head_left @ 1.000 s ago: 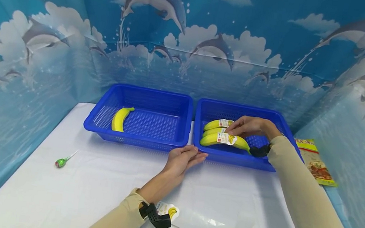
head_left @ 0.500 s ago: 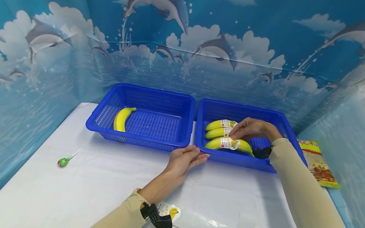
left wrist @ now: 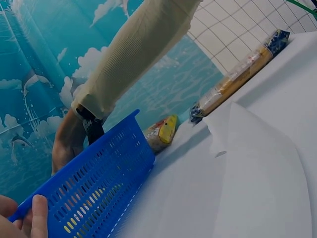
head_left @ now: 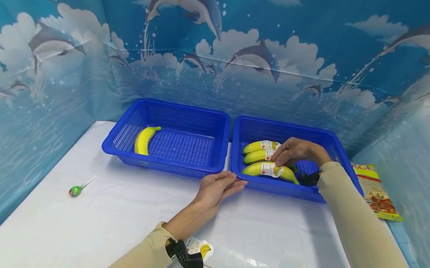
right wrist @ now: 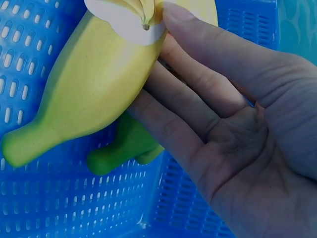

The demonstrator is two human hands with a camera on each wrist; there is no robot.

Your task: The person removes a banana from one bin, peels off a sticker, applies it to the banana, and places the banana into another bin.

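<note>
Resting over the right blue basket (head_left: 330, 143) at centre right of the head view, the person's right hand (head_left: 295, 152) lies on a cluster of three labelled bananas (head_left: 266, 159). The right wrist view shows the fingers (right wrist: 198, 99) straight and relaxed against the nearest banana (right wrist: 99, 84), touching its side without curling round it. The bananas' long axes run roughly left to right across the frame, stems toward the right, parallel to the basket's near rim. They sit directly beneath and just left of the right hand, which is plainly the nearer one.

The left hand (head_left: 216, 188) is lower, at centre frame, with its loosely extended fingers touching the near rim where the two baskets meet; it grips nothing. The hands are apart, one on each side of that rim.

The left blue basket (head_left: 118, 137) holds a single unlabelled banana (head_left: 144, 139), lying front to back, well apart from both hands.
</note>
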